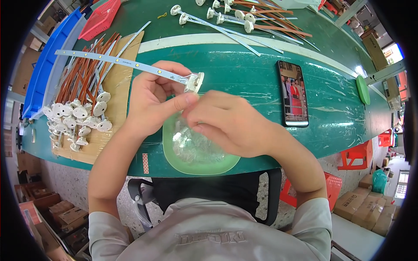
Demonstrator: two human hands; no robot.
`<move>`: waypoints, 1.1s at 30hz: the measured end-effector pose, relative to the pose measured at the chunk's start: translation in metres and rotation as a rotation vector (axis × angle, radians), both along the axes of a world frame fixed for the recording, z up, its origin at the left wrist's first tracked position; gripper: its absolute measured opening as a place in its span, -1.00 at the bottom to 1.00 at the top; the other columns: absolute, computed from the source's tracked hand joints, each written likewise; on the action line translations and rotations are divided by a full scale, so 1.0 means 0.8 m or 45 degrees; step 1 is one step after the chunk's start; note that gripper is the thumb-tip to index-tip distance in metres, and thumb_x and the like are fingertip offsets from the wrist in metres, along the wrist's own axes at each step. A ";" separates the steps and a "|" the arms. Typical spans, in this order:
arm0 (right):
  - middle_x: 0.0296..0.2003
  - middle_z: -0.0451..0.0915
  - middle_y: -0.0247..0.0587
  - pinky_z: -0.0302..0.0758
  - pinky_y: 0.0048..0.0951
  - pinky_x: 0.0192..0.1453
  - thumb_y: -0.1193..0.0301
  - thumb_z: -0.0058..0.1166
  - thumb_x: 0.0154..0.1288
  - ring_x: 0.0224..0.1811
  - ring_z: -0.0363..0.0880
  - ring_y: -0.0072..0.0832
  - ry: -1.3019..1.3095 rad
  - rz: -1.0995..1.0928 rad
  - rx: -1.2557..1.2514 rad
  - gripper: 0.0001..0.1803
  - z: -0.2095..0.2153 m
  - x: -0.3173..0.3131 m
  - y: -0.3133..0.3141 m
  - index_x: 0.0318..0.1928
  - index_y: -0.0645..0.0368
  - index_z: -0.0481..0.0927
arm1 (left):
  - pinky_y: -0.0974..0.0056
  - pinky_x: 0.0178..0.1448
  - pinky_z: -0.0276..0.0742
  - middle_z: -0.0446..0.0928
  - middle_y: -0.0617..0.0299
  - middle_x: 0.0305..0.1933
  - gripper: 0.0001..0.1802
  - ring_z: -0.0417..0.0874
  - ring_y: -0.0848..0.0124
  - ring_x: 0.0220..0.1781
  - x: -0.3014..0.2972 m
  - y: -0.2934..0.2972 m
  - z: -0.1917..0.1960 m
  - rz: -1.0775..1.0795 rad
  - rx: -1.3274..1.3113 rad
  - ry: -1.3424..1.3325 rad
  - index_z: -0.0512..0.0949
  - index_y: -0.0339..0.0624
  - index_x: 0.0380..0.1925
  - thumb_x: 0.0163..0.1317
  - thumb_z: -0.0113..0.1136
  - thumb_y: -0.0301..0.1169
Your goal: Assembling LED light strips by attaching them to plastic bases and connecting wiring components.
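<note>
On the counter [261, 82], a shallow dish [174, 163] sits at the near edge, under both hands. Left of it lies a cardboard sheet [117, 82] carrying a pile of capped strips [80, 108] — a phone [292, 93] lies to the right. More strips [235, 21] lie at the far side — a basket [99, 19] at far left.

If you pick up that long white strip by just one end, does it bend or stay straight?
The strip is probably bendy: it is long, thin and flat, and the left hand grips only the end with the round white cap. It likely weighs little, since the free end sticks out unsupported. It should not roll, being flat.
</note>
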State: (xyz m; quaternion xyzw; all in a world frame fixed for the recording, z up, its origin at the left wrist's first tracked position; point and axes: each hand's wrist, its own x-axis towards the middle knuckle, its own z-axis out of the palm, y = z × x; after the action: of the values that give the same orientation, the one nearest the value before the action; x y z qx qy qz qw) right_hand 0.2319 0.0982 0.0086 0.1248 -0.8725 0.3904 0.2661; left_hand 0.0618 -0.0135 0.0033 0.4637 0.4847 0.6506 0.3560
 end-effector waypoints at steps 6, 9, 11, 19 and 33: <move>-0.27 0.61 -0.18 0.52 -0.45 -0.38 0.59 0.20 0.19 -0.36 0.60 -0.39 -0.020 -0.307 -0.029 -0.92 0.017 0.007 0.004 -0.28 0.21 0.62 | 0.43 -0.13 0.52 0.58 0.24 -0.21 -0.53 0.58 0.57 -0.25 -0.006 -0.002 -0.003 0.070 0.092 -0.011 0.49 -0.31 -0.01 0.05 0.43 -0.63; -0.30 0.62 -0.19 0.54 -0.55 -0.35 0.62 0.15 0.24 -0.37 0.62 -0.50 0.056 -0.390 -0.175 -0.91 0.015 0.005 0.004 -0.25 0.25 0.61 | 0.43 -0.10 0.54 0.60 0.20 -0.16 -0.51 0.59 0.56 -0.22 -0.003 -0.002 -0.002 0.083 0.110 -0.052 0.47 -0.31 0.01 0.06 0.41 -0.64; -0.33 0.64 -0.18 0.58 -0.54 -0.29 0.61 0.09 0.30 -0.38 0.65 -0.49 -0.029 -0.355 -0.307 -0.93 0.015 0.006 0.001 -0.22 0.29 0.58 | 0.42 -0.08 0.55 0.60 0.18 -0.13 -0.51 0.59 0.56 -0.20 -0.002 -0.002 -0.002 0.082 0.117 -0.056 0.46 -0.31 0.02 0.07 0.41 -0.64; -0.34 0.65 -0.20 0.58 -0.51 -0.22 0.63 0.03 0.32 -0.34 0.64 -0.51 0.025 -0.356 -0.411 -0.92 0.010 0.001 -0.002 -0.19 0.32 0.54 | 0.42 -0.08 0.54 0.59 0.15 -0.05 -0.49 0.52 0.58 -0.19 0.004 -0.005 -0.005 0.015 0.206 -0.033 0.47 -0.32 0.00 0.02 0.44 -0.64; -0.25 0.54 -0.23 0.59 -0.52 -0.20 0.62 0.02 0.37 -0.28 0.54 -0.58 -0.030 -0.353 -0.526 -0.88 0.008 0.003 -0.002 -0.11 0.35 0.48 | 0.38 -0.04 0.54 0.59 0.10 -0.03 -0.49 0.55 0.55 -0.18 0.007 -0.006 -0.001 -0.021 0.187 -0.064 0.47 -0.32 0.00 0.03 0.45 -0.63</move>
State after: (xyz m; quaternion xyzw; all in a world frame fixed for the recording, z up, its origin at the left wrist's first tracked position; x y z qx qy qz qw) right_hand 0.2347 0.0967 0.0148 -0.0576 -0.7860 0.5216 0.3268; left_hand 0.0676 -0.0186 0.0028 0.4760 0.4227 0.6930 0.3383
